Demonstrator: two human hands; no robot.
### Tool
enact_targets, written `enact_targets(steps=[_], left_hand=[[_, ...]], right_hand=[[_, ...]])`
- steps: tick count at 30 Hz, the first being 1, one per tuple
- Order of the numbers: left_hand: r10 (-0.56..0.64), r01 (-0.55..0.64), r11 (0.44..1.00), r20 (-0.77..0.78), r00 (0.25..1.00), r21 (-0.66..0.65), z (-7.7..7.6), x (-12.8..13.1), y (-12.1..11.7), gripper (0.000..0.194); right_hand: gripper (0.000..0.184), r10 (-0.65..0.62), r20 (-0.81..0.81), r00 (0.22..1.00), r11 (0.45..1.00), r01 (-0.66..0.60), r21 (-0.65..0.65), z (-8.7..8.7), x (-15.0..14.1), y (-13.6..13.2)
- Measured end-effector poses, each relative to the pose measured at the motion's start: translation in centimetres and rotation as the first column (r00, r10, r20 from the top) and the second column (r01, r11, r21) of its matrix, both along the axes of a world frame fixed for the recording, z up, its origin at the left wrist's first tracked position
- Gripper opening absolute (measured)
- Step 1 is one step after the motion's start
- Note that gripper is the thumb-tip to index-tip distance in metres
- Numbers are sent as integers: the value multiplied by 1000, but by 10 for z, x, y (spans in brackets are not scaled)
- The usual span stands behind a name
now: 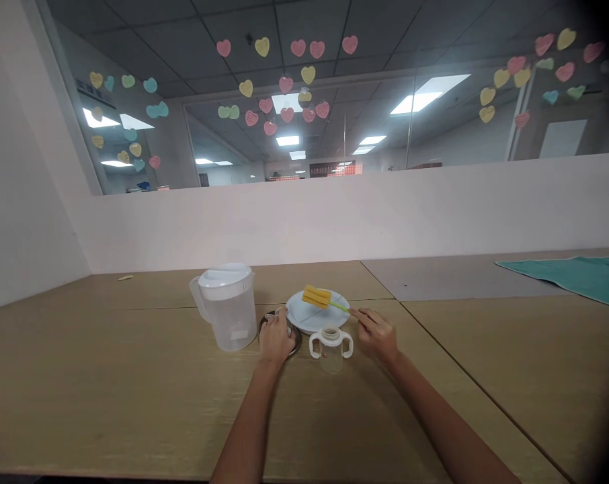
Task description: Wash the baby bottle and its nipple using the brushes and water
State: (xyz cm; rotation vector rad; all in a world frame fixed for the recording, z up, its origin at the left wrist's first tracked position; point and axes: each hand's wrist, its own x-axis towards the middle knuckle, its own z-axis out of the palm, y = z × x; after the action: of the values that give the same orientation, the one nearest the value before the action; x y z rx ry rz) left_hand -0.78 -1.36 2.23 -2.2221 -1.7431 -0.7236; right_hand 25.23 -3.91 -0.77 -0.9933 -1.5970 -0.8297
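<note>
My right hand (379, 335) is closed round the thin green handle of a sponge bottle brush (316, 297). Its yellow sponge head is over a white plate (297, 321). To the left, my left hand (277, 339) reaches over a round metal dish (296, 347) with its fingers curled down. Something pale shows by those fingers, too small to name. Between my hands stands a clear baby bottle (331, 361) without a lid, upright, with a white two-handled collar round its neck. Neither hand touches the bottle.
A clear plastic pitcher (232, 316) with a white lid stands left of the metal dish. A teal cloth (587, 274) lies at the far right of the wooden table (133, 390). Behind are a low white wall (284, 232) and a window with heart-shaped notes.
</note>
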Motion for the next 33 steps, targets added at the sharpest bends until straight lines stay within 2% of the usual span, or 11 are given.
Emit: enact_targets(steps=[7,11,13,16,19,21,23,28,33], left_hand=[[-25,30,998,77,997,-60,-4,-4,3,46],[-61,53,998,203,977,47,-5,1,0,28],[-150,117,983,248,957,141,-2,7,-8,26],[-345,271,926,295,891,262,3,18,-24,26],[-546,486,833,248,800,266,5,32,-38,32],[-616,572,785,200,762,238,3,43,-44,39],[-618,577,786,229,752,222,-2,54,-46,44],[-551,543,824,456,699,162,-14,71,-47,46],[-559,567,803,562,609,185,-15,73,-48,39]], right_hand=[[38,2,-3,1000,1000,-2,-18,1,-2,-2],[37,-6,6,1000,1000,6,-4,1,-1,-1],[37,-18,11,1000,1000,18,-1,1,0,-1],[37,-33,1,999,999,33,-3,1,0,-1],[37,-40,-12,999,999,40,-5,-1,0,0],[36,-38,-8,999,999,38,-7,-1,-1,0],[37,-39,-2,999,999,39,-11,0,-1,0],[35,-38,-1,999,999,38,-2,3,-2,-3],[36,-29,-1,1000,1000,29,-5,2,-3,-2]])
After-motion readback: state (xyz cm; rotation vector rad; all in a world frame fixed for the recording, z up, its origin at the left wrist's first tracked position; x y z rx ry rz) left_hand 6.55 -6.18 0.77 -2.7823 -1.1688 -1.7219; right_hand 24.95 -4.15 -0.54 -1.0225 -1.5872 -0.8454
